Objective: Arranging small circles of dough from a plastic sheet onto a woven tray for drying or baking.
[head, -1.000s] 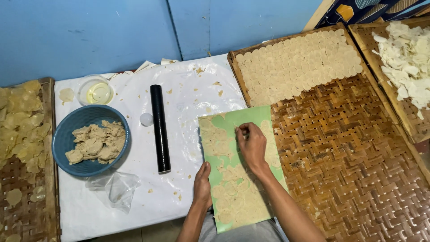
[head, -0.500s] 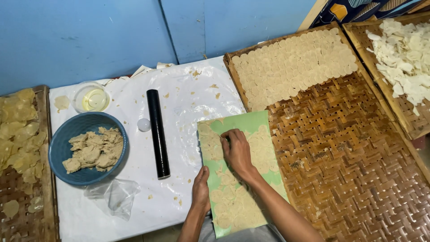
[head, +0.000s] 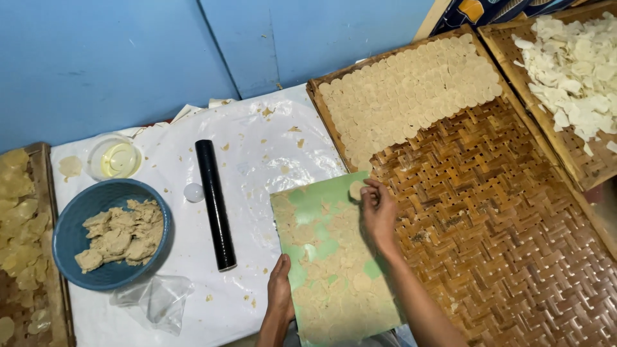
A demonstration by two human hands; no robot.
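**Dough disc lifted at far corner of green board**

Dough disc (head: 355, 189), small, round and pale, sits at the far right corner of the green board (head: 321, 205), pinched in the fingertips of the right hand (head: 379, 212); grip closed on it. Board lies near centre, partly on the white-covered counter (head: 257, 148), its right edge beside the woven tray (head: 501, 212). Thin cut dough covers most of the board.

Left hand (head: 280, 295) rests flat on the board's near left edge, fingers together, clamped on nothing.

Woven tray: far part packed with overlapping rows of pale discs (head: 411, 90); near part is bare weave. Second tray (head: 572, 64) far right, heaped with whiter pieces.

Left of the board: black rolling pin (head: 215, 204), small white ball (head: 193, 192) touching it, blue bowl (head: 109, 231) of dough lumps, clear dish (head: 116, 157) of yellowish liquid, crumpled plastic bag (head: 154, 299).
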